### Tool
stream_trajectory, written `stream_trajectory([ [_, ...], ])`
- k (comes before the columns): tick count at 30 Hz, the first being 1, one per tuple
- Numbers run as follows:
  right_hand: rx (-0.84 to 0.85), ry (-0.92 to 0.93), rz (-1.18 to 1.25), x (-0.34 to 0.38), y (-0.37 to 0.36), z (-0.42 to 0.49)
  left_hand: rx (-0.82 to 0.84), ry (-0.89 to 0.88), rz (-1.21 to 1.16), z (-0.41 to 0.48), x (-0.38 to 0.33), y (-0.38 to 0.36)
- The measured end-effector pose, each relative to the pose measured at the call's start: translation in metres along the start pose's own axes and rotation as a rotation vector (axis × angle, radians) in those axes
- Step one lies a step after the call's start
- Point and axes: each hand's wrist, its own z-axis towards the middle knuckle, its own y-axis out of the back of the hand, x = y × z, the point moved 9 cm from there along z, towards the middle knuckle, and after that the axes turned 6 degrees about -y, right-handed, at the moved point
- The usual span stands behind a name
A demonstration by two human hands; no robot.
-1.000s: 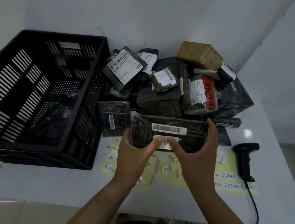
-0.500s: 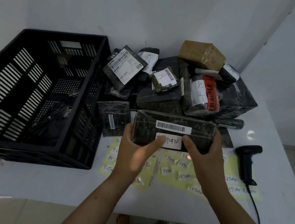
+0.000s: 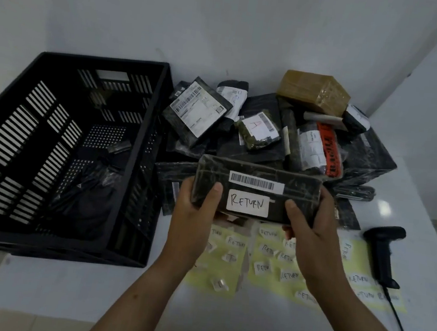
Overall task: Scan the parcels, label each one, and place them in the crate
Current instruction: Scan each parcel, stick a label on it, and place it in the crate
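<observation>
**Parcel labelled, held in both hands, not yet in the crate**

Parcel [image 3: 256, 192], a flat dark oblong in glossy wrap, is held level above the bench [image 3: 222, 315], just in front of the heap of unsorted parcels [image 3: 269, 138]. Its top face carries a barcode strip [image 3: 256, 182] and, below that, a white RETURN label [image 3: 247, 202]. The left hand [image 3: 193, 211] grips the left end and the right hand [image 3: 311, 225] grips the right end, each with its thumb on the top face and its fingers curled beneath.

Judging by the label in place, the step left for this parcel is the move into the crate [image 3: 151, 119], which stands to the left, touching or nearly touching the heap. The wrap looks slick, so a loose grip could let the parcel slide out. A low carry could knock it against the crate's tall near wall. A label edge not pressed flat might lift. A forearm could also drag the yellow label sheets [image 3: 269, 255] lying under the hands, or nudge the scanner [image 3: 381, 252] at the right.

Inside the crate lies a dark plastic-wrapped bundle [image 3: 86, 191] on the floor; a small shiny item further back is too dim to name.
</observation>
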Motion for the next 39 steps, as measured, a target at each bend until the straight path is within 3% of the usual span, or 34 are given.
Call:
stream_trajectory([
  [11,0.041,-0.052,0.172,0.052,-0.132,-0.007,0.04,-0.266,0.099,0.068,-0.085,0.116],
  [15,0.111,-0.185,0.259,0.057,-0.187,0.004,0.002,-0.366,0.208,0.114,-0.111,0.185],
  [18,0.196,-0.237,0.286,0.069,-0.233,0.021,-0.009,-0.494,0.421,0.163,-0.131,0.247],
  [21,0.253,-0.238,0.299,0.092,-0.284,0.043,-0.008,-0.585,0.85,0.219,-0.135,0.303],
  [23,0.288,-0.253,0.299,0.101,-0.325,0.059,0.029,-0.549,1.066,0.257,-0.122,0.34],
  [27,0.32,-0.304,0.179,0.096,-0.402,0.094,0.128,-0.362,1.262,0.305,-0.077,0.39],
  [29,0.31,-0.375,0.104,0.082,-0.435,0.109,0.166,-0.402,1.308,0.308,-0.065,0.391],
  [33,0.23,-0.506,0.035,0.049,-0.489,0.127,0.145,-0.377,1.205,0.303,-0.068,0.389],
  [39,0.16,-0.53,0.007,0.004,-0.532,0.155,0.123,-0.365,1.228,0.303,-0.067,0.39],
])
